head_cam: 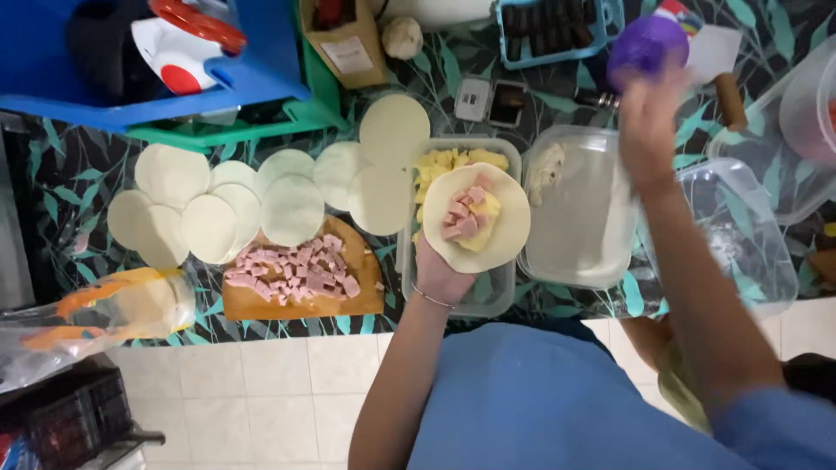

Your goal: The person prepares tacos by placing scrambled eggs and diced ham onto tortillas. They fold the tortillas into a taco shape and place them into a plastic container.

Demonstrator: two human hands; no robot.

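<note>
My left hand (438, 271) holds a round dough disc (505, 231) flat on its palm, topped with pink ham cubes (463, 215) and yellow cheese pieces. It hovers over a clear plastic tub of cheese pieces (446, 160). My right hand (649, 122) is stretched far forward and blurred, its fingers touching a purple round object (646, 43) at the back of the mat. A wooden cutting board (252, 304) with a pile of diced ham (294, 268) lies to the left of my left hand.
Several flat dough discs (235, 204) are spread over the leaf-patterned mat (61, 187). A clear tub with white smears (579, 209) and another clear container (740, 235) lie under my right arm. A blue tray (261, 78), a cardboard box (344, 39) and a plastic bag (96, 318) stand around. White floor tiles (261, 392) lie near me.
</note>
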